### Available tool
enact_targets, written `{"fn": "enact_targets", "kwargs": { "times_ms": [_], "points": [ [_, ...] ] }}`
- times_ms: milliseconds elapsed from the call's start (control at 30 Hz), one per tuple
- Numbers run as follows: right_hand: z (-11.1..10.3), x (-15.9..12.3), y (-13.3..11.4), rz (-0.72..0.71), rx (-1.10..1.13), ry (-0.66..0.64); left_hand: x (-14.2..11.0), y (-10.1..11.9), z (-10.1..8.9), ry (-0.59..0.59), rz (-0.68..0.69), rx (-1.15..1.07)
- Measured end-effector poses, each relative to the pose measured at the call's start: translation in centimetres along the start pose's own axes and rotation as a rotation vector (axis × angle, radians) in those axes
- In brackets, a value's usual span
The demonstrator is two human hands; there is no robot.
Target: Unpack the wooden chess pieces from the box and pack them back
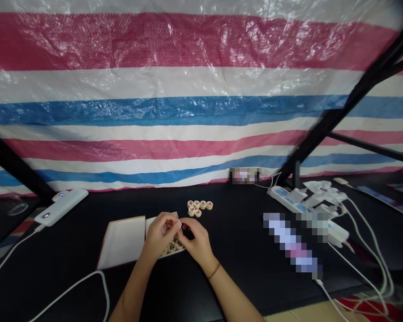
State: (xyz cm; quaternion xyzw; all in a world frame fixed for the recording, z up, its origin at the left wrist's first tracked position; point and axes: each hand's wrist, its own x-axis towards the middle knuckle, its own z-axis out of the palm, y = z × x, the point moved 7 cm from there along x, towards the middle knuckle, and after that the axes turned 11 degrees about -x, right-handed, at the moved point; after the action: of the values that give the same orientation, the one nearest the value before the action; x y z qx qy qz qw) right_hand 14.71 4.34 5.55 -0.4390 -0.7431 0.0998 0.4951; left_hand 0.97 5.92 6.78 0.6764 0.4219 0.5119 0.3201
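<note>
Over an open white box (152,221) my left hand (163,232) and my right hand (196,239) meet, fingertips pinched together. Something small and pale shows between them, perhaps clear plastic, too small to make out. Inside the box, below my fingers, lie round Chinese chess pieces (172,246) with black characters. The box's white-lined lid (122,241) lies open to the left. Beyond my right hand, a small group of Chinese chess pieces with red characters (197,204) rests face up on the black table (235,250).
A white power strip (62,206) lies at the left, its cable trailing along the table. At the right stand another power strip (302,208) with chargers and cables, and a blurred-out flat object (292,246). Black metal bars (342,112) slant before a striped plastic sheet (188,80).
</note>
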Motion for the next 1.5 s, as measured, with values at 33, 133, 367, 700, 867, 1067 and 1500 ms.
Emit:
{"fn": "enact_targets", "kwargs": {
  "times_ms": [33,133,367,700,867,1067,1500],
  "points": [
    [-0.2,0.0,0.2,0.018,-0.013,0.012,0.0,-0.1,0.2,0.006,-0.010,-0.001],
    [-0.9,0.3,1.3,0.118,-0.041,0.063,-0.1,-0.5,0.4,-0.001,-0.043,0.049],
    [-1.0,0.7,3.1,0.185,-0.128,-0.005,0.0,-1.3,0.5,-0.034,-0.053,0.265],
    [0.0,-0.7,4.8,0.253,-0.430,-0.145,-0.4,-3.5,-3.1,0.081,-0.228,0.616],
    [-0.7,-1.1,4.7,0.255,-0.473,-0.114,-0.4,-3.8,-2.9,0.018,-0.314,0.675],
    [-2.3,-0.3,5.8,0.290,-0.345,0.040,-0.4,-3.9,-2.7,-0.028,-0.359,0.695],
    [-2.0,0.2,7.8,0.290,-0.328,0.027,-0.6,-3.9,-2.4,-0.050,-0.390,0.687]
  ]
}}
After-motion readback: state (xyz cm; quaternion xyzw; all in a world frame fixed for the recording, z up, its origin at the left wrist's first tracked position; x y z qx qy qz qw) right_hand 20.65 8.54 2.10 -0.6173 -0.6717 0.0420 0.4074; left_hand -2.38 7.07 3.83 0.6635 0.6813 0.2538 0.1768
